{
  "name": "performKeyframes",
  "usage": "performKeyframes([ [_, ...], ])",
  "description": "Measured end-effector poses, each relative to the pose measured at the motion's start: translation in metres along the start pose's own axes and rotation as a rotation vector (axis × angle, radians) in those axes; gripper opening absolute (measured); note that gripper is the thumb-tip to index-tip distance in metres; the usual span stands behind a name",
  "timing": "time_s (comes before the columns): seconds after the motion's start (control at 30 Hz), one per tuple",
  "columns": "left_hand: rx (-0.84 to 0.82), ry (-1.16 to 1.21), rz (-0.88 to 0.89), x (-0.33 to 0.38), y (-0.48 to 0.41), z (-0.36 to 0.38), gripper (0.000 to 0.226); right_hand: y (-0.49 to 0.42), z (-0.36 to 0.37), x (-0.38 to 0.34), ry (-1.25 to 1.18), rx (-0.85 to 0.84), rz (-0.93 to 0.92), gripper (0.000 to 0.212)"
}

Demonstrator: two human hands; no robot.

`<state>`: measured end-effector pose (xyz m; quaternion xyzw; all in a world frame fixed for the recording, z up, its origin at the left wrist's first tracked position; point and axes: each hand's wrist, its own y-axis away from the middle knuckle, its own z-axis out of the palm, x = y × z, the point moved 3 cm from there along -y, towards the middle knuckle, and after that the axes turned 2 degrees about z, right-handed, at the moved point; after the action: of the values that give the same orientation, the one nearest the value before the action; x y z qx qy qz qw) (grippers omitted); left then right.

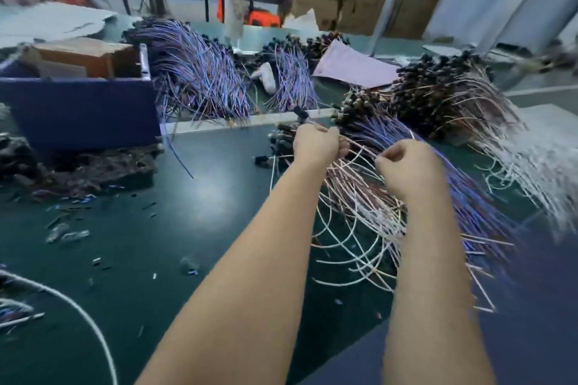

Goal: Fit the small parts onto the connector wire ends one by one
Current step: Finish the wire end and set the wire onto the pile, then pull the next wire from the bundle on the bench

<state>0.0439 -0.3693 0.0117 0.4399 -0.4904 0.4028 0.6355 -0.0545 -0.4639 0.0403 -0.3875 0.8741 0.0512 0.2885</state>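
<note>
At the bottom left of the frame one white cord (90,319) curves over the green table (200,197). Lots of small bits (97,261) lie about on the table there, too many and too blurry to count.

Two bare arms reach up the middle of the frame. The right hand (403,166) is curled up tight and pinches a thin wire (359,144) between thumb and finger. I cannot tell if it holds a small part too. The left hand (316,144) is a little farther up and to the left. Its fingers are curled round the other end of the same wire. The wire runs in a long slant from the right hand up and left to the left hand. Its black plug (300,112) sticks out above the left hand and points to the top of the frame.

Under both hands lies one big loose pile (369,216) of white, pink and purple wires.

Farther back, one blue box (81,109) sits at the left. Beside it lie two purple bundles (200,78) (292,78). One dark bundle (450,94) lies at the right. One pink paper (353,66) lies between them. One clear bottle (234,9) stands behind.
</note>
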Motion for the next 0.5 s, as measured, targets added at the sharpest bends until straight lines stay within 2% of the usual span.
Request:
performKeyframes([
  [0.07,0.005,-0.266,0.003,-0.023,-0.008,0.005,0.028,-0.005,0.033,0.016,0.022,-0.045,0.081,0.014],
  [0.1,0.018,-0.347,0.012,-0.032,-0.01,0.005,0.026,-0.005,0.046,0.022,0.021,-0.055,0.122,0.016],
  [0.17,0.037,-0.407,0.039,-0.04,-0.011,0.002,0.016,-0.007,0.06,0.029,0.009,-0.029,0.188,0.017],
  [0.3,0.075,-0.647,0.151,-0.034,-0.007,-0.006,0.021,-0.008,0.061,0.023,0.009,0.065,0.193,0.011],
  [0.43,0.063,-0.538,0.237,-0.012,0.007,-0.02,0.022,0.006,0.055,-0.013,-0.143,0.202,0.002,0.017],
  [0.5,0.122,-0.379,0.295,0.008,0.016,-0.041,0.021,0.017,0.057,-0.042,-0.28,0.143,-0.126,0.017],
])
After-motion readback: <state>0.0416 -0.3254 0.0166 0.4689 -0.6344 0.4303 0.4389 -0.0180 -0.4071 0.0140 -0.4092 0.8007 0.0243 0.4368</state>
